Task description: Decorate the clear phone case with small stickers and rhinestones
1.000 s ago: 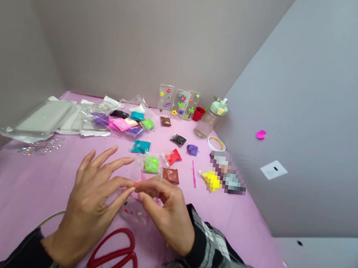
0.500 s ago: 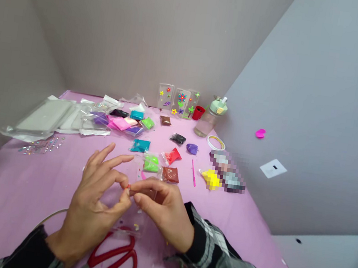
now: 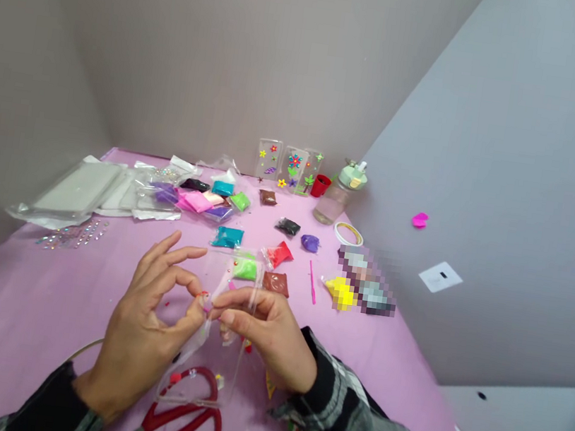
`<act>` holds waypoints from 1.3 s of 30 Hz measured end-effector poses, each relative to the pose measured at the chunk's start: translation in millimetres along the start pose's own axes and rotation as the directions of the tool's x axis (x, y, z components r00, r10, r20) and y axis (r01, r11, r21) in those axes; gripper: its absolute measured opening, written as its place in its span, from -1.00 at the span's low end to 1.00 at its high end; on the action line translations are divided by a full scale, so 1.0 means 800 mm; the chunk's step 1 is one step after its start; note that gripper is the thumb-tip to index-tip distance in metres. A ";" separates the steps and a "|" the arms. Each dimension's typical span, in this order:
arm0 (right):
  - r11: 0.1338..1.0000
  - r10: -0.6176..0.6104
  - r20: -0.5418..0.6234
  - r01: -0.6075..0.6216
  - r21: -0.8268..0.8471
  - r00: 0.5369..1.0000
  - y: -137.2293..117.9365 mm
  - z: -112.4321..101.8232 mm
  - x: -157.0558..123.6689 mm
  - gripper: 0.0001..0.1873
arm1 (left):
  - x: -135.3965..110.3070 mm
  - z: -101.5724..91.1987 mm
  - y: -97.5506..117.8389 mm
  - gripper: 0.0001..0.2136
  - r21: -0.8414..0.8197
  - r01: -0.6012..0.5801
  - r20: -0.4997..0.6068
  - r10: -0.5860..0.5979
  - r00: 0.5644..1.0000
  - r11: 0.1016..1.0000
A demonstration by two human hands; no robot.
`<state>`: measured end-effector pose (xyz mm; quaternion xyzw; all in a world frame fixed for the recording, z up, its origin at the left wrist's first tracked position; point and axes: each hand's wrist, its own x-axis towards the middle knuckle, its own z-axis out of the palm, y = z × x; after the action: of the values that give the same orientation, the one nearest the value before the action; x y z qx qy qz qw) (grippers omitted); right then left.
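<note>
My left hand is pinched at thumb and index finger, the other fingers fanned upward. A tiny piece of red clay shows at those fingertips. My right hand meets it from the right, thumb and index closed together; a sliver of pink shows there, too small to name. A clear phone case with small coloured bits stretches behind and below both hands. Whether the fingers also grip the case, I cannot tell. Red-handled scissors lie beneath its lower edge.
Beyond my hands lie bags of green clay, red clay and yellow clay. A pink stick is to the right. Decorated cases and a bottle stand at the back. Packaged cases are piled left.
The clear case's lower edge now sits further down over the scissors' handles, and more of the case shows. Both hands stay close together, with small shifts at the fingertips.
</note>
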<state>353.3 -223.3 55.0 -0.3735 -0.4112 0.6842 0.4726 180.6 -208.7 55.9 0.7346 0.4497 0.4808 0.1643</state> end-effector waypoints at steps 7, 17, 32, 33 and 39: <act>0.999 -0.039 -0.029 0.040 0.022 0.999 -0.002 -0.010 0.003 -0.81 | 0.008 -0.019 -0.020 -0.90 -0.239 0.312 -0.061 -0.335 0.940 0.920; 0.974 -0.152 -0.066 0.138 -0.179 0.986 -0.009 -0.006 -0.003 -0.76 | 0.004 -0.006 -0.008 -0.94 0.038 -0.084 0.024 0.084 0.996 0.996; 0.656 -0.410 0.133 0.393 -0.645 0.902 0.000 0.005 -0.010 -0.66 | 0.001 0.008 -0.014 -0.90 0.135 -0.215 0.067 0.207 0.976 0.967; 0.675 -0.398 0.123 0.381 -0.632 0.909 0.000 0.005 -0.010 -0.67 | 0.000 0.009 -0.012 -0.91 0.120 -0.184 0.068 0.177 0.982 0.976; 0.965 -0.136 -0.019 0.128 -0.229 0.991 -0.005 -0.003 -0.005 -0.79 | 0.002 -0.003 -0.012 -0.92 -0.145 0.200 0.129 -0.182 0.975 0.969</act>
<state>357.6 -225.5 58.3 -0.4087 -0.5022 0.5932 0.4785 173.6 -202.6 51.3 0.6992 0.4688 0.4534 0.2927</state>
